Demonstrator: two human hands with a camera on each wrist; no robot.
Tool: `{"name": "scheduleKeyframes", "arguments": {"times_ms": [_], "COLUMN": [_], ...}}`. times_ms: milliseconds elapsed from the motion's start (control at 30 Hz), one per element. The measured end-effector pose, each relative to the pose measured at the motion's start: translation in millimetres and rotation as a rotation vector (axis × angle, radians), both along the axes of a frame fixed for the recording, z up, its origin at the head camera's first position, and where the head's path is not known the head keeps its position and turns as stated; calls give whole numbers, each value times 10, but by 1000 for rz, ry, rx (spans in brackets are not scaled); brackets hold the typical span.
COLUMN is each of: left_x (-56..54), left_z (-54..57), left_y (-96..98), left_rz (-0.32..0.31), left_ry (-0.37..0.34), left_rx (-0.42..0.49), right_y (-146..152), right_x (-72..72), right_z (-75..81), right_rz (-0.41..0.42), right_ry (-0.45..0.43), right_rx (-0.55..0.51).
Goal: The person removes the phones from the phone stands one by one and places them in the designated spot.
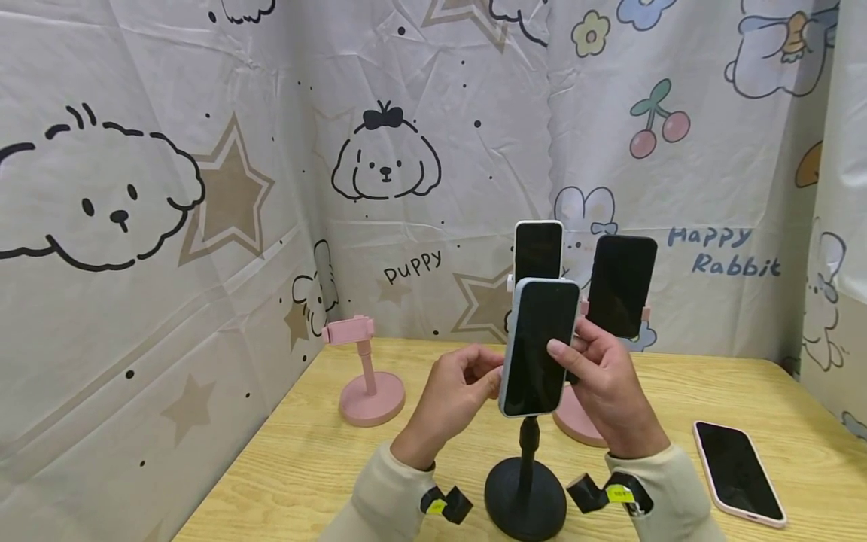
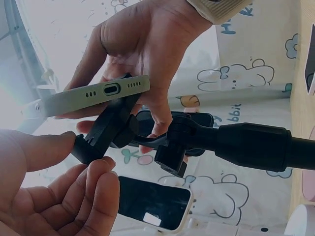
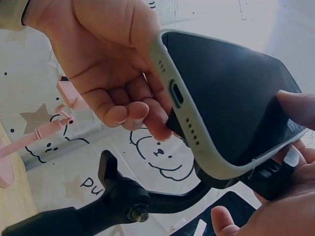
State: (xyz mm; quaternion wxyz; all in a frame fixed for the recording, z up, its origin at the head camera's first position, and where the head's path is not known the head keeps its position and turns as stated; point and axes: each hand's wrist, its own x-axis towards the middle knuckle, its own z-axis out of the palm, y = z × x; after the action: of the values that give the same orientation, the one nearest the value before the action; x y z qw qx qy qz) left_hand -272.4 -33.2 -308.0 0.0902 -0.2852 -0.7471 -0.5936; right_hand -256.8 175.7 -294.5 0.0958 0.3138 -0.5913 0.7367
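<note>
A smartphone (image 1: 538, 350) in a pale case stands upright, slightly tilted, above a black phone stand (image 1: 527, 500). My right hand (image 1: 612, 388) grips the phone's right side, thumb on the dark screen and fingers behind. At its left edge is my left hand (image 1: 450, 395). The left wrist view shows that hand's thumb and fingers pinching the end of the stand's black clamp (image 2: 106, 128), which lies against the phone's back. Below the phone, the stand's bent arm (image 3: 177, 202) joins the clamp to the pole. Whether the clamp's far end touches the phone is unclear.
A pink phone stand (image 1: 372, 399) is at the left of the wooden table (image 1: 284, 459). Behind my hands are a white-framed phone (image 1: 538, 248) and a black phone (image 1: 623, 286) on a pink stand. A pink-cased phone (image 1: 738, 470) lies at right. Printed curtains (image 1: 386, 226) surround the table.
</note>
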Motion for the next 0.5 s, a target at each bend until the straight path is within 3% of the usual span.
{"name": "scheduleKeyframes", "arguments": {"times_ms": [333, 500], "left_x": [-4, 3], "left_z": [19, 12], "left_y": [24, 11], "left_rz": [47, 43], "left_ry": [-12, -16], "left_rx": [-60, -53], "right_y": [78, 158], "right_x": [138, 223], "right_z": [112, 170], "right_rz": [-75, -110], "right_ry": [22, 4], "right_rx": [69, 42]}}
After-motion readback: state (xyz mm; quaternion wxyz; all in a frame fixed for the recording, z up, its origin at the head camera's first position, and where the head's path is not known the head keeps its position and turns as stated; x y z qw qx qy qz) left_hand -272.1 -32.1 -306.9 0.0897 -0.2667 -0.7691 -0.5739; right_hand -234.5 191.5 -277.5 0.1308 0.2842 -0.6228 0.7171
